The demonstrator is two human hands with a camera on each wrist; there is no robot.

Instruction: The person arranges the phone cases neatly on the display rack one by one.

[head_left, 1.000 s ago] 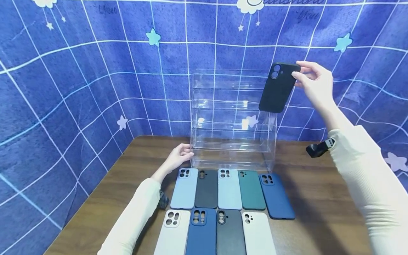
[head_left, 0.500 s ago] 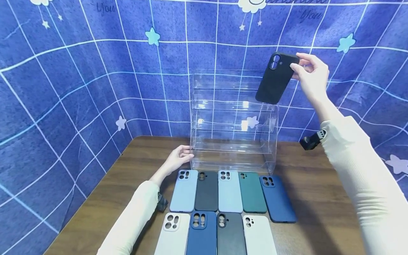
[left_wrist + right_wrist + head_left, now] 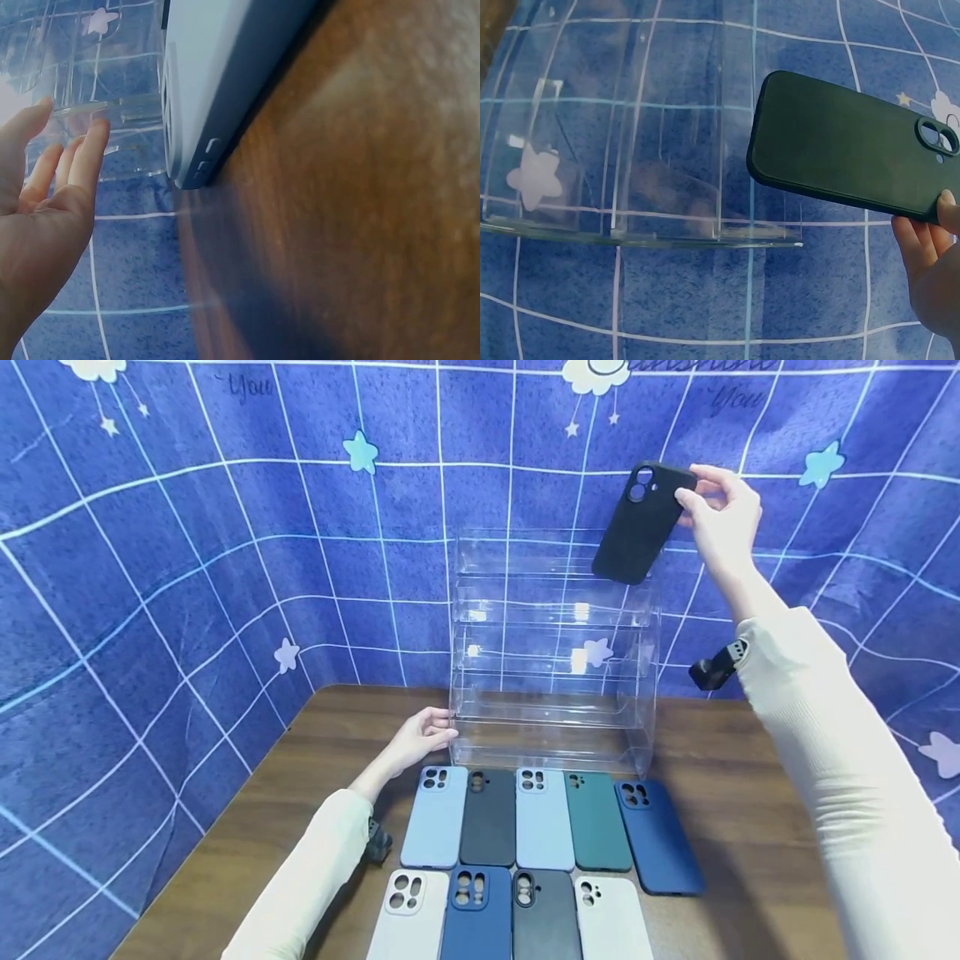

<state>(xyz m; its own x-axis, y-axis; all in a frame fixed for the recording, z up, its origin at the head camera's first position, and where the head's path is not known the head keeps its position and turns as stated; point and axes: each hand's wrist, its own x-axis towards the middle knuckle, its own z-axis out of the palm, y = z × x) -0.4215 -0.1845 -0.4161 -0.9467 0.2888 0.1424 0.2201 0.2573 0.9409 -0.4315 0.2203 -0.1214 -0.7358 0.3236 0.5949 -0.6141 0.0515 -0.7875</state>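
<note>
My right hand pinches a black phone case by its upper right edge, thumb in front. The case hangs tilted over the top right of a clear tiered acrylic display stand, camera cutout up. In the right wrist view, the case is apart from the stand. My left hand is at the stand's lower left side, its fingertips at the clear edge. The left wrist view shows that hand with fingers loosely extended and thumb apart; exact contact is hard to make out.
Several phone cases lie in two rows before the stand, among them a light blue case, a green case, a dark blue case and a white case. A blue gridded curtain hangs behind the wooden table.
My right hand has moved up and left with the black phone case, bringing it over the stand's top tier. My left hand stays at the stand's side.
</note>
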